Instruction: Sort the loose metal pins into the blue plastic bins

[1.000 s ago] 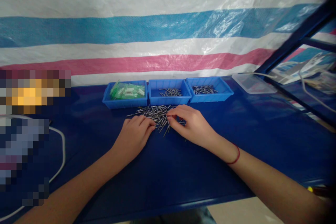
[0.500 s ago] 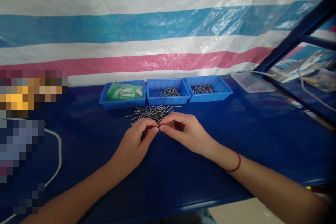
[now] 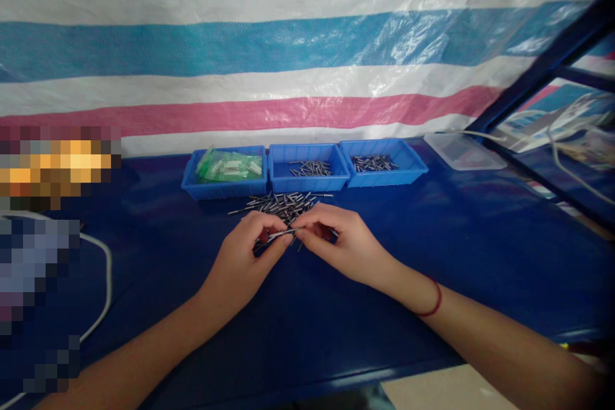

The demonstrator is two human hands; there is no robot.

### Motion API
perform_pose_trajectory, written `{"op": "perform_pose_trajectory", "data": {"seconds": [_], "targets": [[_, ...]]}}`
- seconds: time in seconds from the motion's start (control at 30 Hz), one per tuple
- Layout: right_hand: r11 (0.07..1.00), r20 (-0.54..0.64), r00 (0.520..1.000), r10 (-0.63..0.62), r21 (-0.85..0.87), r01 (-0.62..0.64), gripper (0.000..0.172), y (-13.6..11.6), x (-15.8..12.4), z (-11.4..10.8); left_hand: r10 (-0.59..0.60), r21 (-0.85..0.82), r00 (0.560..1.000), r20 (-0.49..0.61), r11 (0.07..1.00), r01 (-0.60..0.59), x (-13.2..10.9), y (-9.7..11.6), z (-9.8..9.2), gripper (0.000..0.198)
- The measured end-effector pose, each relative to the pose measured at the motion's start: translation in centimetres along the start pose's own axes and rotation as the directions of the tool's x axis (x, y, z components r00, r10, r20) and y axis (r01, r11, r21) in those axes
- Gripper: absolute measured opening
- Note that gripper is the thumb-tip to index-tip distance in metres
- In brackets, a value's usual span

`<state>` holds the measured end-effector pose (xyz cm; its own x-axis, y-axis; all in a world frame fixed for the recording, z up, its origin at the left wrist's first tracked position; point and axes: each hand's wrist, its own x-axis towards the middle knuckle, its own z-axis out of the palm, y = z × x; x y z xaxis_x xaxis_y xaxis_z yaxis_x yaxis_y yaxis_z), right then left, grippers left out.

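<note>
Pin pile (image 3: 281, 206) on the table (image 3: 307, 327), before three adjoining bins (image 3: 310, 184).

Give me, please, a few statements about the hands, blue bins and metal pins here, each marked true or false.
1. The left hand and right hand meet at one metal pin. True.
2. A bracelet circles the left wrist. False: the red bracelet is on the right wrist.
3. The green packet lies in the leftmost bin. True.
4. The rightmost bin is empty. False: it holds pins.
5. A loose pile of pins lies on the table. True.
</note>
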<state>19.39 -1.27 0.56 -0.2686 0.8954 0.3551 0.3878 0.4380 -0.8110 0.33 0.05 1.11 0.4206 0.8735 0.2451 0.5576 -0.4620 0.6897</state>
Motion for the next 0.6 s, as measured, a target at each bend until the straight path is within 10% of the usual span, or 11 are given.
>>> {"op": "perform_pose_trajectory", "data": {"seconds": [0.2,0.4,0.6], "targets": [[0.979,0.009,0.992,0.126,0.162,-0.125,0.016,0.8,0.7,-0.3,0.062,0.081,0.998,-0.028,0.995,-0.059,-0.1,-0.2,0.0,0.023],[0.592,-0.191,0.821,0.538,0.779,-0.207,0.019,3.2,2.5,-3.8,0.197,0.385,0.980,0.039,0.902,-0.196,0.0,-1.2,-0.1,0.019],[0.381,-0.160,0.725,0.670,0.912,-0.151,0.022,4.0,3.1,-6.0,0.183,0.499,0.972,0.145,0.835,-0.232,0.1,-1.9,0.0,0.014]]}}
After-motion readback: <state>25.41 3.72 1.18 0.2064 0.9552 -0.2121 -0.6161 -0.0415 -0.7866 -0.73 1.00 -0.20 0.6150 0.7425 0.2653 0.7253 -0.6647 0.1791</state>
